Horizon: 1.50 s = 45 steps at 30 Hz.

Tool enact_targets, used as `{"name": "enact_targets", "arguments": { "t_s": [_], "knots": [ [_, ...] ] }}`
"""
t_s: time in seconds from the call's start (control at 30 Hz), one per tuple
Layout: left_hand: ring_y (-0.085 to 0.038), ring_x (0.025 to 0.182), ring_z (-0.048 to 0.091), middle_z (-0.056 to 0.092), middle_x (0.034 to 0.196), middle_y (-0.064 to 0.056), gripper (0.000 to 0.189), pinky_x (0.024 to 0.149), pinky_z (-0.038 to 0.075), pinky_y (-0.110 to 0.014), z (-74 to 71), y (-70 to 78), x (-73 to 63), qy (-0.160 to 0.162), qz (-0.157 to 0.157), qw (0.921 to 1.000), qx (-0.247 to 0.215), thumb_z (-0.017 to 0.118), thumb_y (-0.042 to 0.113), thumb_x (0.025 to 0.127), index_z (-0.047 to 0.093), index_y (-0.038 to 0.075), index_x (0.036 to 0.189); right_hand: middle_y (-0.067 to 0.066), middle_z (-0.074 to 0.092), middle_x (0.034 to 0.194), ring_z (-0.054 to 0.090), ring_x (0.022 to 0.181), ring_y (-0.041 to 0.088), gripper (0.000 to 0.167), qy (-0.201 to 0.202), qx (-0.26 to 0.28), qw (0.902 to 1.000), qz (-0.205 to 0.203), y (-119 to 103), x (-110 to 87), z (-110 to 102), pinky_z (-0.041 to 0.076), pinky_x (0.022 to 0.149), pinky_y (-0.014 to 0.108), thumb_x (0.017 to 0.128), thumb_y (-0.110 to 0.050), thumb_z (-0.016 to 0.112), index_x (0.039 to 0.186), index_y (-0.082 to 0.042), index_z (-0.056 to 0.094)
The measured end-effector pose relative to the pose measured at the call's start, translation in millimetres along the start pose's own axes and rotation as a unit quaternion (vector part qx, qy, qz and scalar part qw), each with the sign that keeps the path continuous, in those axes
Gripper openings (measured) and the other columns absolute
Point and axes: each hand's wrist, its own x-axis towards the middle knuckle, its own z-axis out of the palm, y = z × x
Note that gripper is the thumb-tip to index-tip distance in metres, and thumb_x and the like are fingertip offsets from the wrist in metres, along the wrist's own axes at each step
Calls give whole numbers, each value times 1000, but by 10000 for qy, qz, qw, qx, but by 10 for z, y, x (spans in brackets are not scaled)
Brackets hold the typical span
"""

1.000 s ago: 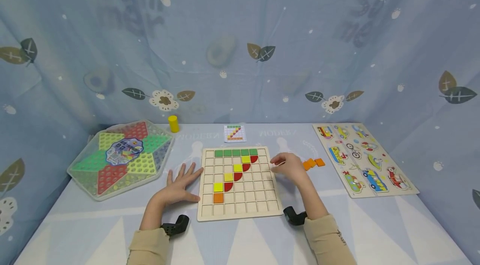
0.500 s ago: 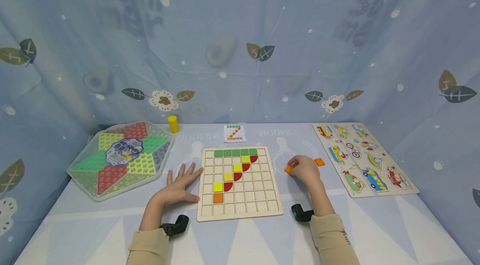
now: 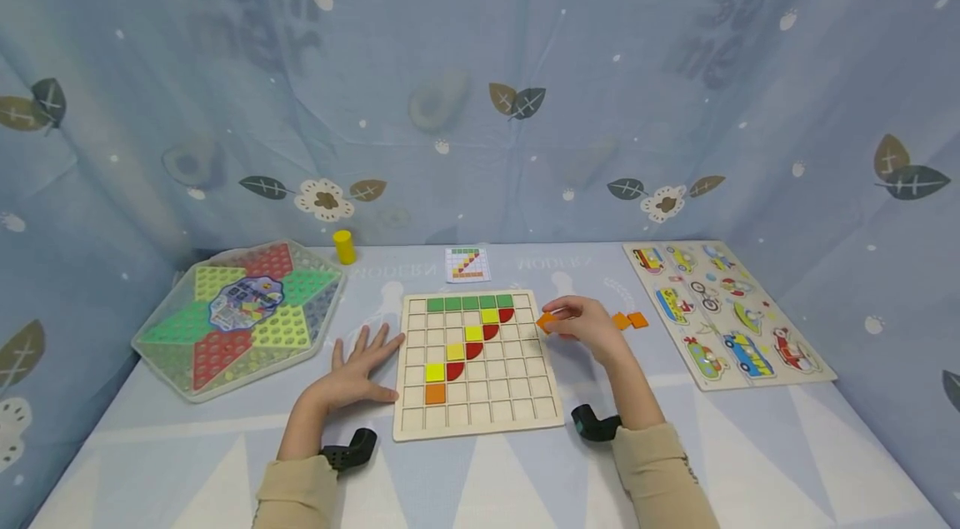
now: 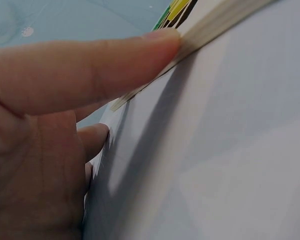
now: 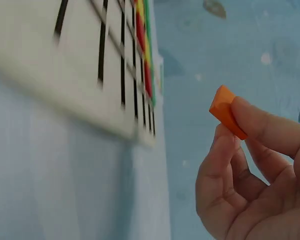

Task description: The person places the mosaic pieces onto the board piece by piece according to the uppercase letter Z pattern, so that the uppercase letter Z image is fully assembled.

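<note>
A wooden grid board lies in the middle of the table. It bears a green row at the top, a diagonal of yellow squares and red quarter-rounds, and one orange square tile at lower left. Beside its upper right edge, my right hand pinches another orange square tile between thumb and fingers, raised above the table. My left hand is spread along the board's left side, with its thumb against the board's edge in the left wrist view.
Loose orange tiles lie right of my right hand. Behind the board is a small pattern card. A yellow cylinder and a star-patterned Chinese checkers board are at left, a vehicle picture puzzle at right.
My right hand first went right to the loose orange tiles, then came back left to the board's edge with one in its fingers. The left hand stays in place.
</note>
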Motion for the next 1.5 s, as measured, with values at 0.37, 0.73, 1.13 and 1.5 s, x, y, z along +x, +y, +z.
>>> {"name": "enact_targets", "arguments": {
  "t_s": [0.37, 0.73, 1.13, 1.5],
  "knots": [
    [-39, 138, -16, 3, 153, -19, 93, 99, -26, -57, -2, -12, 4, 21, -15, 10000, -38, 74, 25, 67, 28, 11, 146, 3, 65, 83, 57, 73, 17, 17, -1240, -399, 9886, -761, -284, -164, 638, 52, 66, 29, 77, -5, 72, 94, -3, 71],
    [-39, 138, -16, 3, 153, -19, 92, 99, -26, -57, -5, -7, 13, 15, 0, 10000, -89, 75, 24, 68, 28, 11, 146, -4, 59, 61, 51, 61, 12, 9, -1473, -1793, 9687, -886, -262, -241, 1117, 42, 59, 24, 71, -9, 78, 71, -15, 72],
    [-40, 138, -16, 3, 153, -20, 91, 99, -26, -57, -7, -16, 13, 36, 52, 10000, -15, 74, 24, 68, 28, 10, 146, -7, 55, 60, 48, 59, 11, 18, -1005, -2604, 9525, -1218, -306, -288, 1255, 40, 56, 23, 68, -8, 80, 63, -16, 65],
    [-40, 138, -16, 3, 153, -20, 91, 99, -26, -58, -2, -18, 3, 2, 47, 10000, -48, 74, 25, 68, 28, 11, 146, -4, 56, 64, 51, 61, 13, 16, -1198, -2050, 9653, -1085, -276, -231, 1069, 41, 55, 25, 71, -15, 79, 70, -16, 63]
  ]
}}
